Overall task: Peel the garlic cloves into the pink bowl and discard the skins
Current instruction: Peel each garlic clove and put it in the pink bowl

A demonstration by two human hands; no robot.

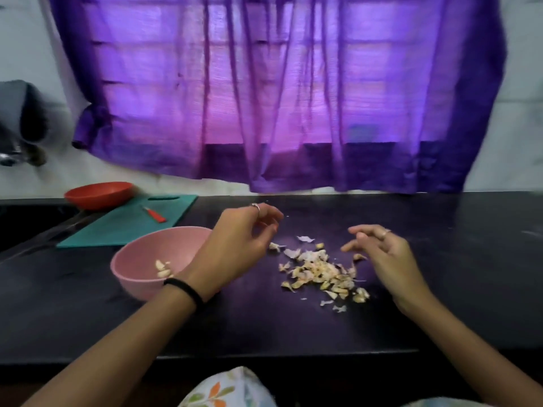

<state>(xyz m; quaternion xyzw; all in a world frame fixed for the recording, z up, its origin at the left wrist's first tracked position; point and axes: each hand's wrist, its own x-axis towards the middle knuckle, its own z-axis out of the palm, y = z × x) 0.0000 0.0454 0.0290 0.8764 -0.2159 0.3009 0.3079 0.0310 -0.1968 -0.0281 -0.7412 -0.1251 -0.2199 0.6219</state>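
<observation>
A: Where's the garlic?
B: A few peeled cloves (163, 269) lie in the pink bowl (138, 259), near the counter's (440, 259) front edge, left of middle. The skins (321, 273) are heaped mid-counter.
A: And the 2 hands?
B: Left hand (239, 239) hangs loosely curled beside the bowl, holding nothing. Right hand (388, 254) hovers relaxed by the heap, also holding nothing.

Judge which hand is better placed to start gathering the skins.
Right, probably. The right hand hovers open at the edge of the skins pile; the left hand sits farther back, beside the pink bowl.
</observation>
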